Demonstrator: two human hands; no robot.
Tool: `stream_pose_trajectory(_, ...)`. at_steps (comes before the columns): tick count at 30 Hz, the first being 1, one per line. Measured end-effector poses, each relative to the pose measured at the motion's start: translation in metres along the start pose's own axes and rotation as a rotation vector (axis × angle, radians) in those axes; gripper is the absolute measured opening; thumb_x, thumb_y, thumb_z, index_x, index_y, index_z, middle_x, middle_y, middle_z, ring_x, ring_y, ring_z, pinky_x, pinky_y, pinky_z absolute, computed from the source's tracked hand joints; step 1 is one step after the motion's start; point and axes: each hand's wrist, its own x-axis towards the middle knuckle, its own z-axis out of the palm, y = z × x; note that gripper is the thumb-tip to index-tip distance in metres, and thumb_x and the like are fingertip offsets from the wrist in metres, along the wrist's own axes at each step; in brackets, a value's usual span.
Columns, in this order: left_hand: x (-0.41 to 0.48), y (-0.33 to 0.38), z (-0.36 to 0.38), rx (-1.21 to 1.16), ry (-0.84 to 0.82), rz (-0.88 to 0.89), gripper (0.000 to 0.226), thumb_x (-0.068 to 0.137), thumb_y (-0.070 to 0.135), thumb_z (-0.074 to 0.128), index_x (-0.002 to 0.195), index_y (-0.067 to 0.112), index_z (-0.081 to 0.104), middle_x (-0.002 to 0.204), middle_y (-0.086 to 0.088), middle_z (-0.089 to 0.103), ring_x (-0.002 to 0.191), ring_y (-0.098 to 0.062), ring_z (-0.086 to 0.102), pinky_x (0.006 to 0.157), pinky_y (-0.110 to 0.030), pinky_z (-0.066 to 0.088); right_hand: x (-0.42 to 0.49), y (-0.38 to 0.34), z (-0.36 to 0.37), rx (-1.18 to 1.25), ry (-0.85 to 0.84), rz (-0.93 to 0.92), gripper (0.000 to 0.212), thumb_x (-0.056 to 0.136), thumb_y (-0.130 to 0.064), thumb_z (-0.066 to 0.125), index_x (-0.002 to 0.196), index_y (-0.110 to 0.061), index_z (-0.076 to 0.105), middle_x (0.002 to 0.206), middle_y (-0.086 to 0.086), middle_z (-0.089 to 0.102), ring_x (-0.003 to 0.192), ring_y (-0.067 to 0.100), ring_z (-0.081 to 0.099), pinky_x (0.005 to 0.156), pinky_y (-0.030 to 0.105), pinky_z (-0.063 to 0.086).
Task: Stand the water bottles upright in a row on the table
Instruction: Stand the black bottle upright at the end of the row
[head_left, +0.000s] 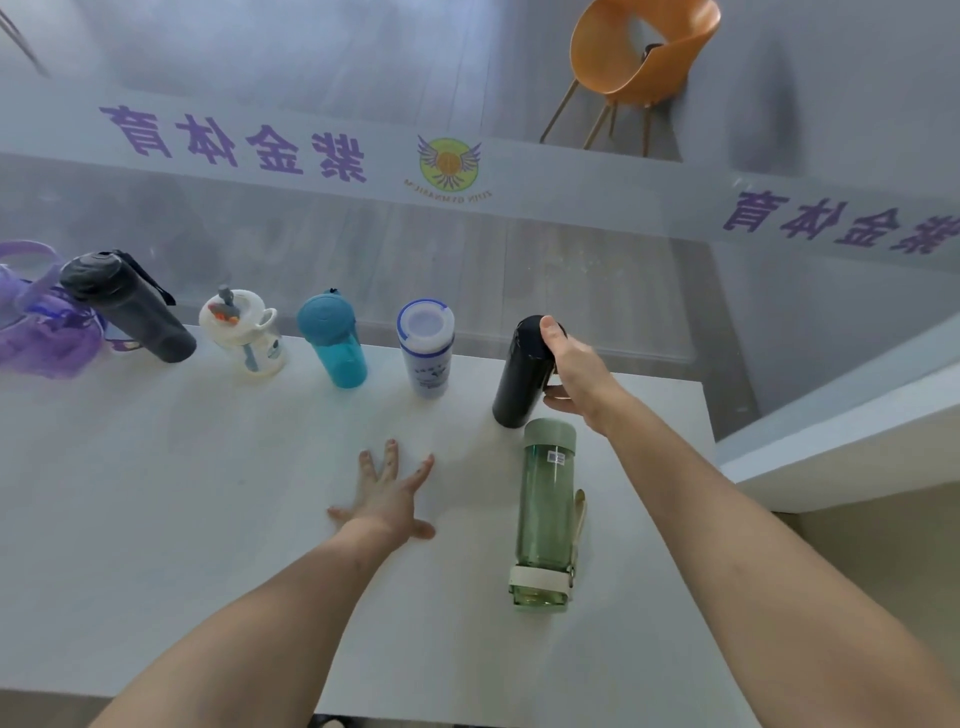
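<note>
Black bottle in right hand

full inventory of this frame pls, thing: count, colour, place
Upright bottles: 6 along the far table edge: purple, dark grey, white with straw, teal, white-blue, black.
Lying bottle: 1, green, on its side near the black one.
Table: 1, white.
Chair: 1, orange, on the floor beyond.
Left hand: open, flat on the table.
Right hand: grip closed on the black bottle.
</note>
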Motion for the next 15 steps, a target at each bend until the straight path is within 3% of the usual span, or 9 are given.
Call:
stream_pose_trajectory(3, -0.001, 0.000, -0.001, -0.002, -0.001, 0.005, 0.113, 0.081, 0.049, 0.082, 0.150, 0.067, -0.006, 0.163, 0.012, -0.035, 0.151, -0.030, -0.031, 0.099, -0.086, 0.024, -0.002, 0.016, 0.001, -0.034, 0.010, -0.093, 0.078, 0.086, -0.085, 0.038, 0.148, -0.037, 0.045, 0.135, -0.013, 0.049, 0.129, 0.022, 0.049, 0.114, 0.046, 0.039)
stream_pose_trajectory(5, -0.002, 0.000, -0.001, -0.008, -0.001, 0.009, 0.113, 0.081, 0.049, 0.082, 0.150, 0.067, -0.005, 0.163, 0.012, -0.034, 0.151, -0.030, -0.031, 0.099, -0.086, 0.024, -0.006, 0.032, 0.000, 0.000, 0.032, -0.222, 0.086, 0.075, -0.087, 0.050, 0.144, -0.035, 0.048, 0.126, -0.019, 0.055, 0.125, 0.010, 0.051, 0.111, 0.037, 0.037)
stream_pose_trajectory(7, -0.002, 0.000, -0.001, -0.004, -0.003, 0.010, 0.113, 0.082, 0.049, 0.082, 0.150, 0.066, -0.006, 0.163, 0.012, -0.035, 0.151, -0.029, -0.032, 0.099, -0.086, 0.024, -0.009, 0.047, 0.003, 0.014, 0.037, -0.302, 0.082, 0.073, -0.072, 0.070, 0.143, -0.037, 0.047, 0.125, -0.022, 0.057, 0.123, 0.003, 0.052, 0.102, 0.028, 0.040)
stream_pose_trajectory(10, 0.000, -0.001, -0.002, 0.003, -0.022, 0.011, 0.113, 0.082, 0.051, 0.081, 0.149, 0.067, -0.009, 0.161, 0.013, -0.038, 0.150, -0.029, -0.033, 0.100, -0.087, 0.023, -0.002, 0.060, 0.014, -0.092, 0.100, -0.342, 0.085, 0.069, -0.048, 0.089, 0.140, -0.046, 0.041, 0.132, -0.014, 0.058, 0.126, 0.010, 0.054, 0.103, 0.031, 0.046)
stream_pose_trajectory(13, 0.002, -0.002, -0.001, 0.001, -0.030, 0.012, 0.113, 0.082, 0.052, 0.080, 0.149, 0.067, -0.010, 0.161, 0.013, -0.039, 0.149, -0.029, -0.034, 0.100, -0.087, 0.023, 0.012, 0.071, 0.022, -0.086, 0.167, -0.381, 0.078, 0.073, -0.026, 0.090, 0.137, -0.036, 0.045, 0.126, -0.010, 0.062, 0.117, 0.010, 0.061, 0.103, 0.037, 0.052)
stream_pose_trajectory(15, 0.002, -0.002, -0.001, 0.002, -0.028, 0.008, 0.113, 0.082, 0.052, 0.080, 0.149, 0.068, -0.009, 0.161, 0.014, -0.039, 0.150, -0.029, -0.034, 0.100, -0.086, 0.023, 0.018, 0.075, 0.023, -0.072, 0.202, -0.411, 0.072, 0.078, -0.016, 0.086, 0.135, -0.031, 0.046, 0.121, -0.012, 0.063, 0.111, -0.001, 0.061, 0.098, 0.033, 0.055)
